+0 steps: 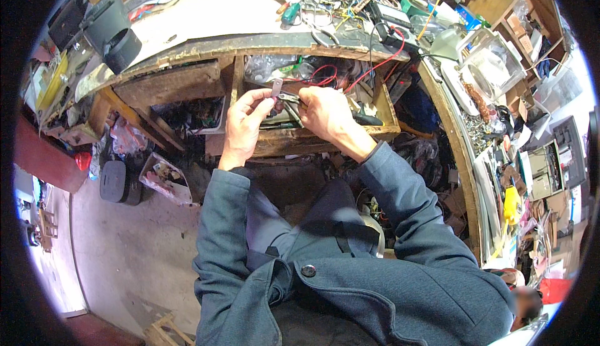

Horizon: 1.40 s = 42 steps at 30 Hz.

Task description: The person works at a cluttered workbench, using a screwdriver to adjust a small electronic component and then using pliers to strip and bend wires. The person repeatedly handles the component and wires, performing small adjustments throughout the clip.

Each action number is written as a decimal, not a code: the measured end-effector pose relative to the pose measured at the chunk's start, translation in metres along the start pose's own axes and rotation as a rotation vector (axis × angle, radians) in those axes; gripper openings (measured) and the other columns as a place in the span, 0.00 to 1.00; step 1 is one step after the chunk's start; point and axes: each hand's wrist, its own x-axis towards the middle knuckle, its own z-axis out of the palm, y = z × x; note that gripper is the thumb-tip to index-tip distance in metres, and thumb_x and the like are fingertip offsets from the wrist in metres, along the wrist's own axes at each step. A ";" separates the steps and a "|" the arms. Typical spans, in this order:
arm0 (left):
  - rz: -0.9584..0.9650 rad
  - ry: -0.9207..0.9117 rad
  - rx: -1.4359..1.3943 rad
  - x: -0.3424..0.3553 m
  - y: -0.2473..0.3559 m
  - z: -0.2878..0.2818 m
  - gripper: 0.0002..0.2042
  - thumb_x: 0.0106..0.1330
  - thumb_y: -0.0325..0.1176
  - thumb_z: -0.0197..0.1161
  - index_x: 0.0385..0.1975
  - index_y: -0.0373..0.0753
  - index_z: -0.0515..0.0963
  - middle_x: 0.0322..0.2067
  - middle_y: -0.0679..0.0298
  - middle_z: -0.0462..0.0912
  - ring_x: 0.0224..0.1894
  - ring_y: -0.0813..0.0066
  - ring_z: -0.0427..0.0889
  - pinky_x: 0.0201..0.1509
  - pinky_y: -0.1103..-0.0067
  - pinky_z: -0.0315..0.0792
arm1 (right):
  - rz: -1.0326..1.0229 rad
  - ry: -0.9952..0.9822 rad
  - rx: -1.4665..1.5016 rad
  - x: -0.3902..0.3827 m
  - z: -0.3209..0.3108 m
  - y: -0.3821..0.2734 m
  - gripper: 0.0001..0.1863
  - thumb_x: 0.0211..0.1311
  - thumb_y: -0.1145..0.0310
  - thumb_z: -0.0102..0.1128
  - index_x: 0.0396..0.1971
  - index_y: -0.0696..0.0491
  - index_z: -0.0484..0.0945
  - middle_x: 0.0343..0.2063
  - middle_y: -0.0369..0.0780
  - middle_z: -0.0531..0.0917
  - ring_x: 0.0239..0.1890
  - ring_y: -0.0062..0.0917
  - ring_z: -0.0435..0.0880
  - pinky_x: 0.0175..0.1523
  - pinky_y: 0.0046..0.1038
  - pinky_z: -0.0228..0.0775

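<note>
Above the open wooden drawer [312, 143], my left hand [242, 124] pinches a small flat metal strip [276, 87] between thumb and fingertips, its upper end pointing up. Closed around what look like pliers, my right hand [326, 113] meets it from the right. The metal jaws of the pliers [288, 96] reach to the strip's lower part; whether they grip it is too small to tell. Most of the handles are hidden in my fist. Below the hands, the drawer holds clear plastic bags [262, 66], red wires [325, 74] and a dark-handled tool [367, 118].
On the worktop [206, 24] lie a green-handled screwdriver [290, 13], another pair of pliers [324, 37] and heaped tools. Grey cylinders [122, 49] stand at the left. A cluttered side bench [465, 177] runs down the right. A box of scraps [165, 178] sits on the floor.
</note>
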 end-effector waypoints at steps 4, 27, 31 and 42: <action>-0.020 0.010 -0.010 0.000 -0.004 -0.004 0.11 0.70 0.26 0.63 0.50 0.32 0.81 0.42 0.66 0.85 0.43 0.82 0.81 0.49 0.85 0.73 | -0.031 -0.016 -0.036 0.004 0.002 0.002 0.05 0.54 0.69 0.61 0.26 0.55 0.81 0.26 0.48 0.85 0.33 0.47 0.86 0.39 0.44 0.78; 0.001 -0.016 -0.001 0.000 -0.001 -0.001 0.11 0.70 0.25 0.63 0.50 0.33 0.81 0.42 0.67 0.85 0.41 0.85 0.80 0.45 0.87 0.70 | -0.072 0.103 0.020 -0.002 0.000 -0.002 0.06 0.57 0.68 0.61 0.29 0.55 0.76 0.27 0.46 0.79 0.32 0.46 0.82 0.38 0.43 0.75; 0.001 -0.031 0.016 0.000 -0.002 -0.002 0.11 0.70 0.25 0.63 0.50 0.33 0.81 0.43 0.67 0.85 0.43 0.84 0.80 0.48 0.86 0.71 | 0.003 -0.009 0.008 0.001 0.002 -0.002 0.05 0.54 0.69 0.62 0.28 0.55 0.79 0.28 0.49 0.83 0.34 0.47 0.85 0.39 0.44 0.77; -0.027 -0.026 0.034 0.002 -0.002 -0.002 0.12 0.69 0.26 0.64 0.51 0.34 0.80 0.41 0.67 0.85 0.41 0.85 0.80 0.46 0.87 0.71 | -0.052 0.079 -0.039 0.002 0.004 0.003 0.05 0.53 0.68 0.63 0.28 0.53 0.79 0.29 0.45 0.82 0.34 0.44 0.84 0.39 0.43 0.76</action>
